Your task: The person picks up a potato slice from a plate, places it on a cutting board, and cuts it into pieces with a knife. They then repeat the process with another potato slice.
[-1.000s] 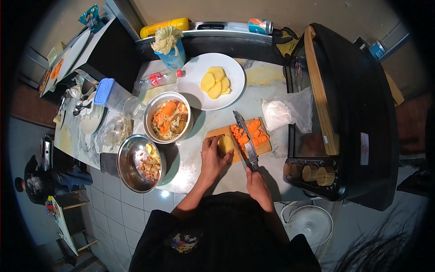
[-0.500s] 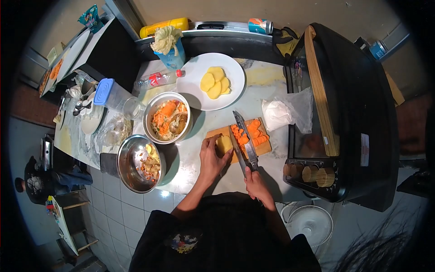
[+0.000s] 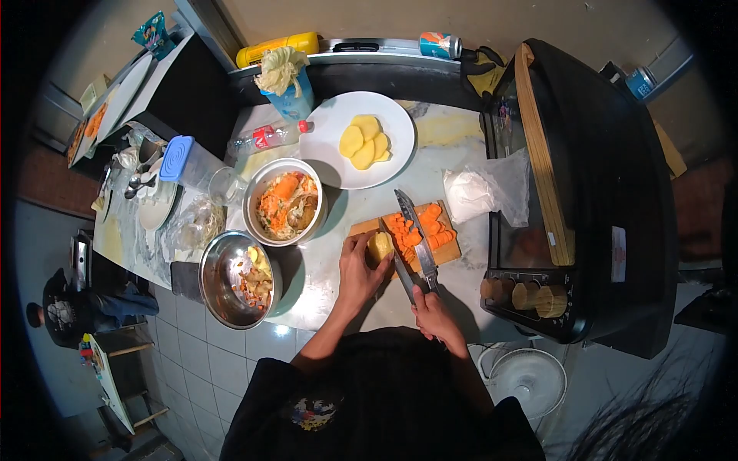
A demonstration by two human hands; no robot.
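Note:
My left hand [image 3: 361, 273] is closed around a peeled piece of potato [image 3: 379, 247], holding it on the left part of the wooden cutting board [image 3: 449, 250]. In my right hand [image 3: 435, 316] is a kitchen knife [image 3: 404, 273], its blade right at the potato's right side. A second knife [image 3: 419, 240], with holes along its blade, lies across the board beside the first. Cut carrot pieces [image 3: 440, 227] lie on the board around this second blade. Behind the board, potato slices [image 3: 364, 143] rest on a white plate [image 3: 323, 165].
Left of the board stand a pot of shredded food [image 3: 286, 201] and a steel bowl [image 3: 224, 303] with peelings. A bag of white powder [image 3: 470, 194] lies near the black oven [image 3: 607, 200] on the right. A bottle [image 3: 265, 137] lies behind. Another person [image 3: 84, 307] is at far left.
The knife in my right hand has shifted slightly left, its blade now closer against the potato. My left hand keeps its hold, almost unmoved.

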